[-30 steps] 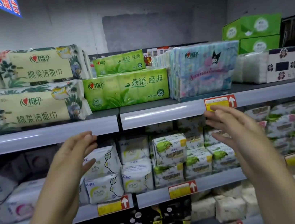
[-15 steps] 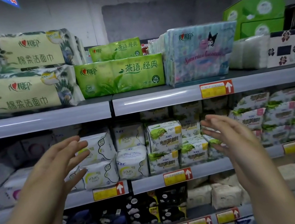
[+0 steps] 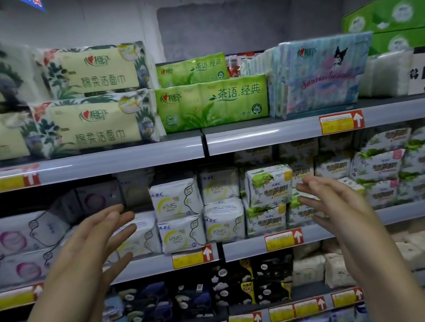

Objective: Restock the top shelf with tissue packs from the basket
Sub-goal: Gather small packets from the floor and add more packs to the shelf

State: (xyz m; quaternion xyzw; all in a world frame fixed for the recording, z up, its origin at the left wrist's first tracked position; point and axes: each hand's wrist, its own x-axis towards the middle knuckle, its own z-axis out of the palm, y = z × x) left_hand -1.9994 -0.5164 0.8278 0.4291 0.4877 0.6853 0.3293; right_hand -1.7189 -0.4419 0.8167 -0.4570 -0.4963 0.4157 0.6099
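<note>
Both hands are observed raised in front of the second shelf. The left hand (image 3: 87, 249) is spread wide, palm turned inward, with nothing held. The right hand (image 3: 330, 207) is likewise spread, palm inward, with nothing held. The 2 palms face each other, well apart.

The basket is not in view, so no loose packs for restocking can be located. The top shelf (image 3: 203, 143) is already well filled: 2 stacked floral packs (image 3: 93, 95) at left, 2 stacked green packs (image 3: 211, 101) in the middle with the smaller one on top, and a blue pack (image 3: 319, 74) just beside them on the right. Green boxes (image 3: 391, 26) and white packs (image 3: 385, 76) stand further right.

Packs of this kind are judged light, soft and compressible, with a slick film wrap. A 2-handed hold on the short ends is advised; a hard squeeze would crease them.

Free space on the top shelf is judged scarce; only the gap above the green packs appears open. The lower shelf (image 3: 219, 252), stocked with small white packs (image 3: 178, 214), lies directly behind the hands.
</note>
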